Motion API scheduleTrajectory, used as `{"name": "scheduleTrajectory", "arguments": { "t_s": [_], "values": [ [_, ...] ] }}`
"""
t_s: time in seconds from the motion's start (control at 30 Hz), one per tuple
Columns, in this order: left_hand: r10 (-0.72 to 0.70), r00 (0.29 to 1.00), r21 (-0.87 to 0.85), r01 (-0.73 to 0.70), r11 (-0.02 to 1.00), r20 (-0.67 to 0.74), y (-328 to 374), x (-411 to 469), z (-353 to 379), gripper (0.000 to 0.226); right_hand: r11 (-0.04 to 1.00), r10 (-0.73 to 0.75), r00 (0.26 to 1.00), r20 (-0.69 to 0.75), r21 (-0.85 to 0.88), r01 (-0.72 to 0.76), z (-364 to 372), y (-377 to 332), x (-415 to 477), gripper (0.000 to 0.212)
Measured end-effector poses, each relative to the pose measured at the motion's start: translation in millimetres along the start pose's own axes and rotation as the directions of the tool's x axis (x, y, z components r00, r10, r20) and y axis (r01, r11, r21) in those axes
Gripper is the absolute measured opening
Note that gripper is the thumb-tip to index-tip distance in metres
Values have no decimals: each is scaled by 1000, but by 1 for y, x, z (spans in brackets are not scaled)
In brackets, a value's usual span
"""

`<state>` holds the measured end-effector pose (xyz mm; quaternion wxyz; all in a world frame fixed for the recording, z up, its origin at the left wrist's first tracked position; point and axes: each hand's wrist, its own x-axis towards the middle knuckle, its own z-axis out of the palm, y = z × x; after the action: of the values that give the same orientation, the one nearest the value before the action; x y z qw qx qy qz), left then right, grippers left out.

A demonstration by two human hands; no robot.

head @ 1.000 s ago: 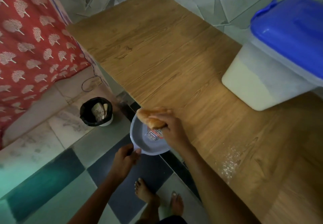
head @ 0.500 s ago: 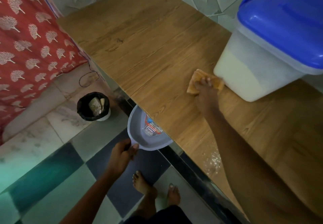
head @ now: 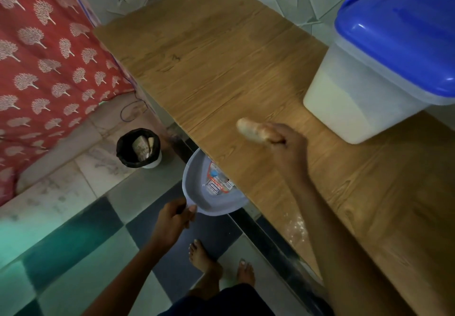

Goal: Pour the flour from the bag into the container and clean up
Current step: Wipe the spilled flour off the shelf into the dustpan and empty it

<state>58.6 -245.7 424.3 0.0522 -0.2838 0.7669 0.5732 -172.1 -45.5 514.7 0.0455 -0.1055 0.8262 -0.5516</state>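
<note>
The right hand (head: pixel 286 143) squeezes a cloth (head: pixel 251 128) on the bench (head: pixel 209 56), near the container (head: pixel 369 89). The left hand (head: pixel 172 219) grips the dustpan (head: pixel 211 192) below the bench edge. Spilled flour (head: pixel 296 222) sits beside the dustpan; a fast wipe could push it onto the floor.

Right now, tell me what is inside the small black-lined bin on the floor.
The bin holds crumpled tan and pale packaging, standing up inside the black liner. Anything beneath that packaging is covered, and the bottom cannot be seen.
</note>
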Motion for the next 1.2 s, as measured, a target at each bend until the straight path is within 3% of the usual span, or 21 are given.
{"name": "scheduleTrajectory", "arguments": {
  "t_s": [0.07,0.13,0.2,0.23,0.37,0.47,0.57,0.63,0.7,0.8,0.83,0.9,0.97,1.03,1.2],
  "values": [
    [-5,1000,-2,5,1000,-1,1,-4,4,28,938,-141,989,-37,-326,121,-29,27,26,39],
    [-11,1000,25,11,1000,-14,1,-8,7,29,850,-31,999,-44,-526,3,-47,54,35,47],
    [-4,1000,31,4,1000,-14,-2,-13,12,30,771,128,991,-36,-625,-122,-49,77,27,54],
    [0,1000,32,0,999,-12,-4,-15,13,31,753,148,989,-8,-647,-118,-41,80,15,56],
    [10,1000,43,-10,999,3,-7,-29,22,32,849,20,989,148,-525,61,12,56,-52,40],
    [8,1000,54,-8,999,5,-7,-39,28,33,885,-72,928,367,-406,229,44,22,-109,39],
    [9,1000,39,-9,999,0,-6,-46,32,33,981,32,918,394,-187,47,40,-1,-127,28],
    [7,1000,37,-7,999,3,-4,-53,36,31,995,102,950,296,-25,-99,19,-16,-121,27],
    [8,1000,28,-8,1000,1,-2,-59,39,31,996,76,987,145,43,-83,-10,-15,-100,30],
    [3,1000,6,-3,1000,-4,-3,-69,46,33,958,-150,986,-71,-256,128,-58,15,-57,29],
    [4,1000,3,-4,1000,-9,-5,-72,48,34,920,-184,977,-106,-369,133,-73,30,-44,31],
    [-4,1000,1,4,1000,-26,-10,-77,52,37,854,-105,987,-124,-519,26,-95,64,-25,41],
    [-15,999,-11,15,1000,-49,-17,-81,57,37,766,42,995,-92,-636,-92,-100,88,-25,51],
    [-17,998,-15,16,1000,-60,-22,-86,62,36,731,75,996,-42,-677,-83,-90,95,-42,54],
    [-9,998,-14,8,1000,-69,-21,-97,73,38,775,-95,958,269,-584,241,-30,46,-124,35]
  ]
}}
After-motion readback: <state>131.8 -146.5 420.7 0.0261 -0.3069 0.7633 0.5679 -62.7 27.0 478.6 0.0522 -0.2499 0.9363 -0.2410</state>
